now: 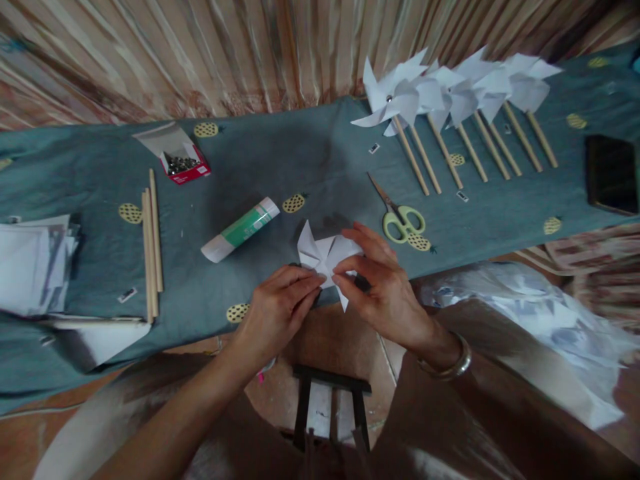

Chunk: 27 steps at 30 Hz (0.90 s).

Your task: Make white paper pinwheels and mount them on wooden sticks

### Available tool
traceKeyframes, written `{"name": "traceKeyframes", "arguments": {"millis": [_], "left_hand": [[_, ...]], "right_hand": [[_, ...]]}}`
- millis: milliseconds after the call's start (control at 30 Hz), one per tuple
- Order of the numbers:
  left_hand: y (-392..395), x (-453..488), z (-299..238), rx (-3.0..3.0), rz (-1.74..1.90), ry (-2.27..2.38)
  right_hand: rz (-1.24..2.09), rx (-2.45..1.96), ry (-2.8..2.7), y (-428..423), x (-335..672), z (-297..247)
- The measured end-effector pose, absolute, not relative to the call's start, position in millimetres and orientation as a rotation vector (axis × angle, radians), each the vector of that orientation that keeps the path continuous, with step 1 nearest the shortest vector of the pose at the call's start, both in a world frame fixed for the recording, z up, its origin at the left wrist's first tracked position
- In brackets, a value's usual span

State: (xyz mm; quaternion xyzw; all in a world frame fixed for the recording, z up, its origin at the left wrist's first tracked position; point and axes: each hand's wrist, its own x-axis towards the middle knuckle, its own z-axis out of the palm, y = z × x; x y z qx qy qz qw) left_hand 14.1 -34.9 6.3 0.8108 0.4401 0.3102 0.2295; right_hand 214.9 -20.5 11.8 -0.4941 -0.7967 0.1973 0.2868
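Observation:
A white folded paper pinwheel (320, 252) lies at the near edge of the grey-blue cloth-covered table (280, 160). My left hand (280, 303) pinches its lower left part with fingers pressed together. My right hand (383, 280), with a bangle on the wrist, grips its right side, thumb and fingers closed on the paper. A white and green glue stick (241, 229) lies just left of the paper. Yellow-handled scissors (400, 215) lie to the right of it.
Several finished white pinwheels on wooden sticks (440, 100) lie in a row at the back right. Loose wooden sticks (153, 243) and a paper stack (33, 263) are at left, a red box of pins (183, 160) behind, a dark phone (611, 173) far right.

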Motion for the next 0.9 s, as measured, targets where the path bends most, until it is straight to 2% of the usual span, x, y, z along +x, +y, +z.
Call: {"name": "traceKeyframes", "arguments": {"millis": [900], "left_hand": [[-36.7,14.2,7.4,2.239,0.887,1.205]], "right_hand": [[0.552,-1.362,-2.141,-22.5,214.2,12.0]]}}
